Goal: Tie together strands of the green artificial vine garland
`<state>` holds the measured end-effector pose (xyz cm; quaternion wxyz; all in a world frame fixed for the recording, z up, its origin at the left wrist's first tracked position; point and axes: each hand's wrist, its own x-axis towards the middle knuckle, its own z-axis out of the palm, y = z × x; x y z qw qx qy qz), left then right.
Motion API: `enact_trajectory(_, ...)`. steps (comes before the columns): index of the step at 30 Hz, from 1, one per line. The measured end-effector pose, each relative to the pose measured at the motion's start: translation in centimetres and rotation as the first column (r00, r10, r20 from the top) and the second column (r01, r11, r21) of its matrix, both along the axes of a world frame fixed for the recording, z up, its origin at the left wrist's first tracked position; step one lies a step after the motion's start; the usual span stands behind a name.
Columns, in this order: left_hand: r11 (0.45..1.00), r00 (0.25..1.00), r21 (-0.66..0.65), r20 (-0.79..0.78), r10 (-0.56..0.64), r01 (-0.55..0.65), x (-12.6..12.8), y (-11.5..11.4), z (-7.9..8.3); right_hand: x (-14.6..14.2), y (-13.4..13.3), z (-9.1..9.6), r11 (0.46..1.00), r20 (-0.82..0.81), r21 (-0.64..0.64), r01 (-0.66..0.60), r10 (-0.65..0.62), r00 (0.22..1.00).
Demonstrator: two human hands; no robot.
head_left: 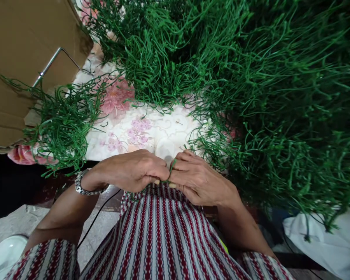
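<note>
Nearest is the striped shirt (160,233). Just past it, the left hand (134,169) and right hand (201,177) are close together. Each grip is narrow, with fingers pinched on a thin green strand (172,168). The strand is between the fingertips, by the near edge of the surface. Most of it is hidden. It looks so thin that it could slip if the pinch goes loose, or snap if pulled too hard. If dropped, it could land on the shirt.

Ahead, the flowered cloth (175,124) shows, so there is some room that way. The small green pile (65,124) pokes past the edge, and the wrist band (79,184) could catch it. The big green pile (280,97) crowds the right arm. Far left stands a cardboard box (32,39).
</note>
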<state>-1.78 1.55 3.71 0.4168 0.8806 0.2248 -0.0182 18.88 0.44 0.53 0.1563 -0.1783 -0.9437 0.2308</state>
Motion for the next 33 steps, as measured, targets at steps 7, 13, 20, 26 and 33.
enact_trajectory(7,0.982,0.983,-0.049,-0.011,-0.182,0.181,0.7,1.0,0.3,0.1,0.1,-0.3,0.984,-0.082,-0.125,-0.128,0.118,0.99)
enact_trajectory(13,0.979,0.992,-0.179,0.102,-0.08,0.097,0.5,1.6,-0.5,0.4,0.5,-1.2,0.977,-0.201,-0.207,-0.056,0.013,0.98)
enact_trajectory(20,0.98,0.987,-0.191,0.159,-0.019,0.05,0.2,0.9,-0.4,0.2,-0.5,-1.5,0.968,-0.291,-0.25,-0.001,-0.074,0.954)
enact_trajectory(26,0.982,0.989,-0.188,0.148,-0.004,0.032,0.1,1.0,0.3,0.0,-1.3,-1.2,0.959,-0.332,-0.267,0.094,-0.184,0.925)
enact_trajectory(33,0.949,0.951,-0.275,0.219,0.217,-0.153,0.4,1.1,-0.2,0.2,-1.3,-1.3,0.877,-0.368,-0.444,0.183,-0.365,0.855)
